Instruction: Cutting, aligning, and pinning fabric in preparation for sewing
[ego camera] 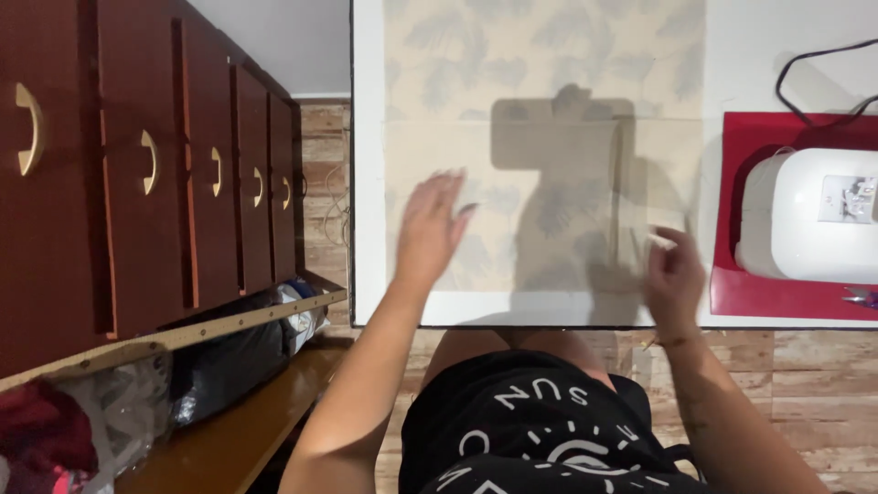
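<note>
- A pale cream fabric [540,137] with a faint grey leaf print is lying flat, spreading out beneath and beyond the left hand [430,229].
- Its near right edge is sitting pinched in the right hand [675,270].

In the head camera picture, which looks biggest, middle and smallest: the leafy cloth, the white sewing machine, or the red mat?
1. leafy cloth
2. red mat
3. white sewing machine
The mat and machine run off the picture's edge, so their order is unsure.
</note>
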